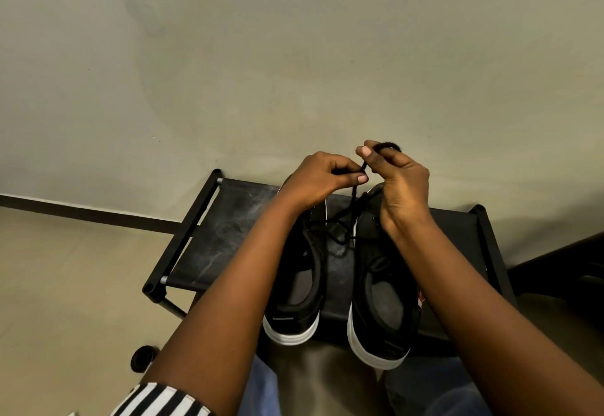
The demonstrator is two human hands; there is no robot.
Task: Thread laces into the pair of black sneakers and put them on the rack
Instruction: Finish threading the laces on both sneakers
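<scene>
Pinching one black lace (pixel 354 201), both hands (pixel 318 177) (pixel 403 180) hide the sneakers' (pixel 382 288) toes.

Both bare forearms reach forward from the bottom of the view and converge toward the middle. The left hand (pixel 322 177) is held knuckles up, its fingers curled under, the thumb tip pressed against the forefinger in a pinch on a thin black cord-like lace (pixel 354 194). The right hand (pixel 403 180) is raised a little higher just beside it, its back facing the camera, thumb and forefinger pinched on a loop of the same lace. The two hands' fingertips nearly meet. A black-and-white striped sleeve (pixel 163 401) is pushed up the left arm.
</scene>
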